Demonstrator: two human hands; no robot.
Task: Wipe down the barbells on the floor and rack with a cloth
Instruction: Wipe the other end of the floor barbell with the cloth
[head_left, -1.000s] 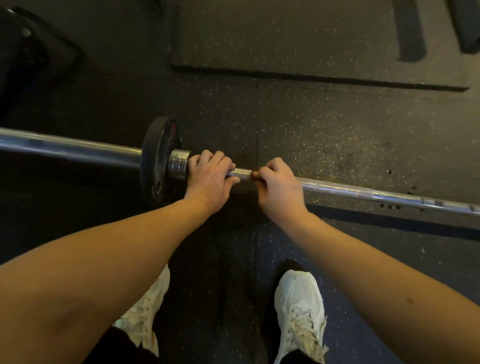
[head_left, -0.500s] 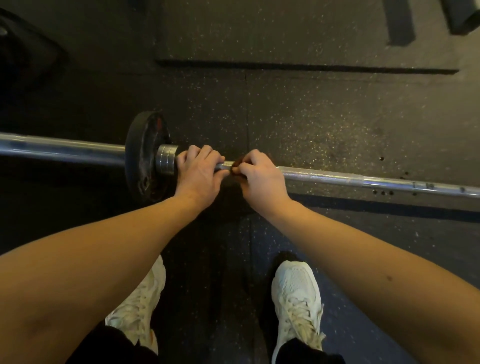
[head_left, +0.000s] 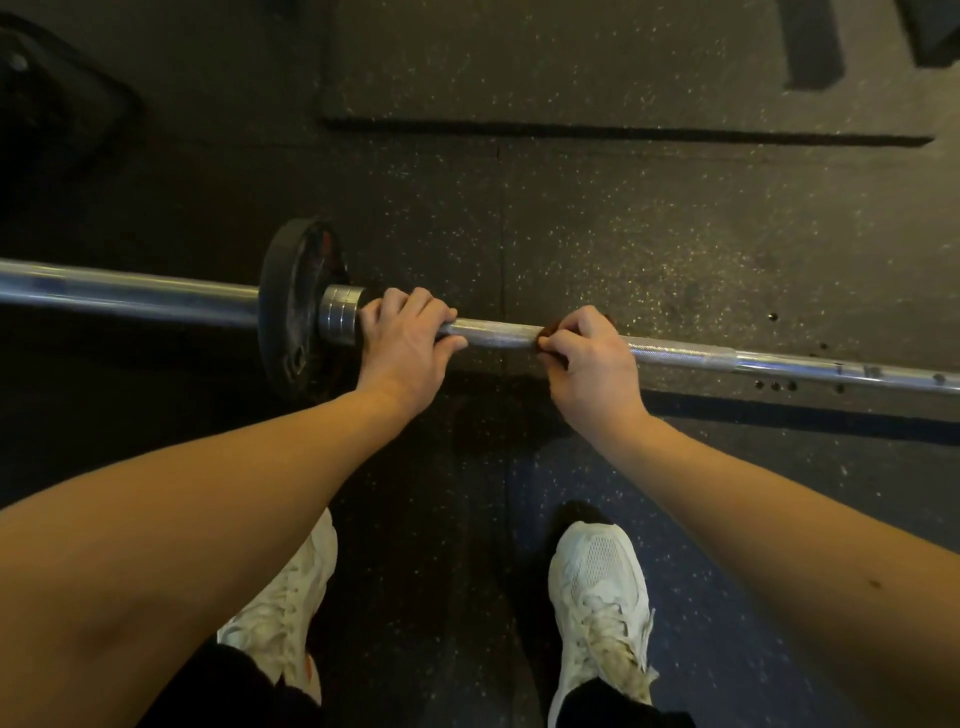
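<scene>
white mesh trainers (head_left: 597, 587) below both grips | right hand (head_left: 587, 358) clenched a dark reddish cloth (head_left: 549, 332) round the long silver steel barbell (head_left: 493, 335) | left hand (head_left: 405, 338) wrapped the bare shaft, round black plate (head_left: 291, 312) just left of it | bar's axis ran left-right; most shaft to wipe likely lay rightward of cloth grip, right hand nearer

Both forearms bare, stretched forward and down. Left grip (head_left: 405, 340) overhand, fingers curled over the bar (head_left: 493, 333), thumb on its near side. Right grip (head_left: 595, 361) apart from the left, fingers and thumb curled round a dark cloth (head_left: 549, 331) on the bar
</scene>
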